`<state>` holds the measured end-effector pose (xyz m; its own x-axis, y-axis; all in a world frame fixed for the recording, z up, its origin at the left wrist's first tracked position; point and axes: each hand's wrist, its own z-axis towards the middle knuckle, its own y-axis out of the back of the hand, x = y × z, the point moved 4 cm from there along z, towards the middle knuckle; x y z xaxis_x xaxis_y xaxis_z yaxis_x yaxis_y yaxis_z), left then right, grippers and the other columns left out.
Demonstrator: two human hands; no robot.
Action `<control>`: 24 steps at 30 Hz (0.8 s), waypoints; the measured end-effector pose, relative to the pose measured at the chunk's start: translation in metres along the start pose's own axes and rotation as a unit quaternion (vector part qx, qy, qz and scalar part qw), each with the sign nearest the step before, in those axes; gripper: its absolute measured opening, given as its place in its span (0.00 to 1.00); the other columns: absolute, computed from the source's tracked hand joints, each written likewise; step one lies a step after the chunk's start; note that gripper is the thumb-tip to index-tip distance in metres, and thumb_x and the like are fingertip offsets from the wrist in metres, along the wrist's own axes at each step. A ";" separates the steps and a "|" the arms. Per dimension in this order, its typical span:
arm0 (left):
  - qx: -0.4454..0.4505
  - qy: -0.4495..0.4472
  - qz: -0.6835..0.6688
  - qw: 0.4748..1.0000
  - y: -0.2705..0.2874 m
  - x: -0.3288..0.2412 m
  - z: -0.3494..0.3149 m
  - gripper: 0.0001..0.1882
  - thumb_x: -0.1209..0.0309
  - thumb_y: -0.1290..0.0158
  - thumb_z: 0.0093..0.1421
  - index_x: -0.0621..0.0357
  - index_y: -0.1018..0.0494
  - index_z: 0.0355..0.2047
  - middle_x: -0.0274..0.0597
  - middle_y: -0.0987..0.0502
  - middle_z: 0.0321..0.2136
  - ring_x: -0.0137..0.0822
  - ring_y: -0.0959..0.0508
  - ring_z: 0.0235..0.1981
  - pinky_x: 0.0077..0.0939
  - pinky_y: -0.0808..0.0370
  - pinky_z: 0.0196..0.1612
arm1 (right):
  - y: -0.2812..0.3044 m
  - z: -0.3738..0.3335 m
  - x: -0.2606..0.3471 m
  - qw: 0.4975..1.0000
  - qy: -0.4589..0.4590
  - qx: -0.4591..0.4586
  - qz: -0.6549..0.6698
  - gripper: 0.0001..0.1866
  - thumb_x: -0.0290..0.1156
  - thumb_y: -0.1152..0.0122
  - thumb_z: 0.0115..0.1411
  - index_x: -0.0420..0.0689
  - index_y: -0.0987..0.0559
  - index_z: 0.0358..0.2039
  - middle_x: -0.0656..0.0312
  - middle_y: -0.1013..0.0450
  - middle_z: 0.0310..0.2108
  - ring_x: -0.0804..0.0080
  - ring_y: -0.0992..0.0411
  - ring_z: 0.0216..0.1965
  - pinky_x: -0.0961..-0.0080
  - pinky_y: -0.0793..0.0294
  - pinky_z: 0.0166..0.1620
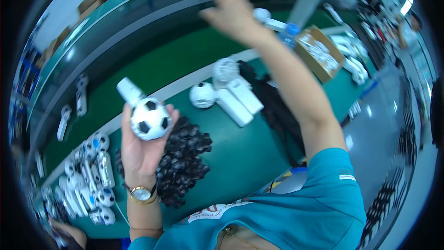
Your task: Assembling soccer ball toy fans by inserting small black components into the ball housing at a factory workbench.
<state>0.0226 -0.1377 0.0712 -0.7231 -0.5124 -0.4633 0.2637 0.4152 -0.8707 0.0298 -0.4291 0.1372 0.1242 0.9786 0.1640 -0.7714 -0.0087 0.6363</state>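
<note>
My left hand (145, 148) is closed around a white handheld fan (150, 119) whose round head bears black football patches; its handle points up and to the left. Up at the far side, my right hand (231, 11) reaches over the dark conveyor with fingers apart, and I see nothing in it. Near the middle of the green bench lie a football-headed fan (202, 95) and a white grilled fan (226, 70), handles side by side. A heap of small black parts (185, 157) lies just right of my left wrist.
Several football-headed fans (85, 180) are crowded at the left. More white fans (82, 95) lie on the green belt (171, 55). A cardboard box (319, 55) of white parts and a blue-capped bottle (290, 34) stand at the right. Another person (407, 32) is far right.
</note>
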 end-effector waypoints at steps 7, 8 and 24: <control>-0.023 -0.041 0.104 0.994 0.038 -0.019 0.002 0.22 0.56 0.60 0.69 0.63 0.35 0.49 0.50 0.24 0.41 0.48 0.22 0.43 0.45 0.26 0.50 | -0.067 -0.008 -0.180 0.822 -0.416 0.279 -0.271 0.22 0.37 0.51 0.61 0.57 0.30 0.58 0.53 0.50 0.67 0.34 0.55 0.65 0.20 0.54 0.55; -0.027 -0.012 0.149 0.988 0.044 -0.018 0.006 0.22 0.55 0.61 0.69 0.61 0.35 0.50 0.49 0.24 0.41 0.49 0.22 0.43 0.48 0.26 0.50 | -0.075 -0.018 -0.205 0.790 -0.456 0.280 -0.298 0.23 0.38 0.52 0.62 0.58 0.31 0.59 0.54 0.49 0.66 0.35 0.53 0.65 0.21 0.52 0.55; -0.070 -0.022 0.059 0.996 0.072 -0.021 0.000 0.21 0.58 0.58 0.68 0.67 0.34 0.47 0.50 0.22 0.37 0.44 0.20 0.39 0.39 0.24 0.47 | -0.093 -0.011 -0.205 0.858 -0.162 0.343 -0.347 0.27 0.36 0.41 0.54 0.48 0.33 0.56 0.44 0.29 0.48 0.46 0.28 0.49 0.56 0.25 0.49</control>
<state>0.0570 -0.0964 0.0181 -0.6629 -0.4846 -0.5707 0.2514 0.5739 -0.7794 0.0692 -0.6263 0.0357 0.6568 0.6905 -0.3031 0.0927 0.3250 0.9411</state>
